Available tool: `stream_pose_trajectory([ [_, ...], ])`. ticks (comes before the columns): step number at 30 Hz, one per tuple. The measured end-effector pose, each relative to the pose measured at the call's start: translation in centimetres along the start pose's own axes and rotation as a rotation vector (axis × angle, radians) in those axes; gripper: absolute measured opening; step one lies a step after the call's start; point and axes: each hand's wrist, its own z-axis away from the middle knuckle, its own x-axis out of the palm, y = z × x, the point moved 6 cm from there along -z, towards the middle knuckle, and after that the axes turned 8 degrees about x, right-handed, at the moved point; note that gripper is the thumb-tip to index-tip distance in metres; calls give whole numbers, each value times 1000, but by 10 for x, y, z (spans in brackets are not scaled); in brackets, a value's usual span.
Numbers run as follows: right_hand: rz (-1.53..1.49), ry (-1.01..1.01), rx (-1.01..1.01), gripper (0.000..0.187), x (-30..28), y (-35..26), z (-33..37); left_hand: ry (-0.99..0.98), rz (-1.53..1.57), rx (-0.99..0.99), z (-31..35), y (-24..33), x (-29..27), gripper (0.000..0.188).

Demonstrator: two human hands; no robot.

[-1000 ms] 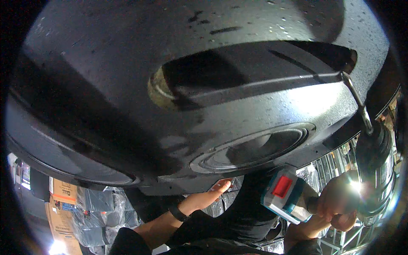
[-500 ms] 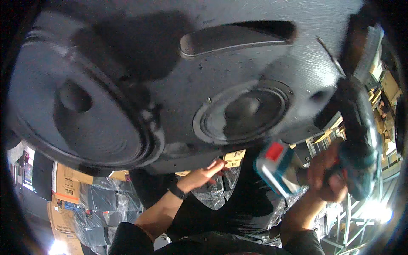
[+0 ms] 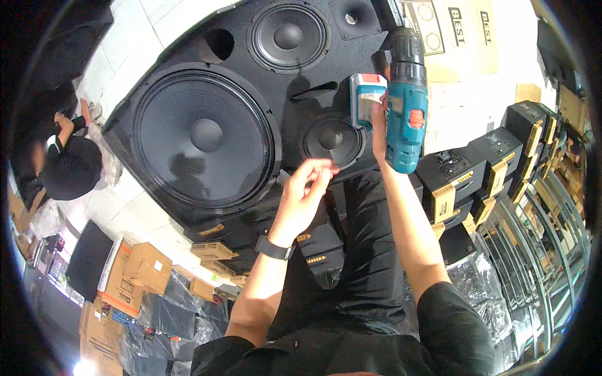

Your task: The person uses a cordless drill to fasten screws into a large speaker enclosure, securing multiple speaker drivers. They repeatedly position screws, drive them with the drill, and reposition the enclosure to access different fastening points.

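My right hand (image 3: 379,135) is wrapped round the grip of a teal and black cordless drill (image 3: 404,119). Its white, teal and red battery (image 3: 367,100) points left, and the chuck points away from me. Below the smaller lower speaker cone (image 3: 332,139), my left hand (image 3: 302,197) has its fingers bent and thumb and fingertips drawn together. Whatever they hold, if anything, is too small to make out. Both hands are above a large black speaker cabinet (image 3: 285,100). Its front carries a big woofer (image 3: 204,138), another round cone (image 3: 290,36) farther off and a square horn (image 3: 355,17).
A flat printed cardboard sheet (image 3: 464,59) lies beyond the cabinet on the right. Black boxes (image 3: 451,169) with yellow labels stand there, near metal railings (image 3: 533,250). Cartons (image 3: 147,266) and plastic-wrapped items (image 3: 172,316) are at lower left. Another person (image 3: 72,163) is at far left.
My view has pulled back from the cabinet, so its whole front and the floor show. The drill has turned more upright, still in my right hand. The left hand's fingers have curled in.
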Motion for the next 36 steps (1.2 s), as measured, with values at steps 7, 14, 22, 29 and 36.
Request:
stream_pose_trajectory([
  [7,73,15,-69,73,1,47,-9,311,-684,519,-60,36,-17,24],
  [14,-181,-307,9,79,-12,65,-11,198,-1324,442,-126,34,4,41],
  [22,-71,-342,-18,60,-28,55,-9,61,-1491,160,-174,6,23,64],
  [29,25,-292,74,45,-148,88,66,-403,-1056,-243,-235,-55,-22,70],
  [36,173,-421,461,35,-236,160,137,-490,-1155,-250,-243,-79,-77,60],
])
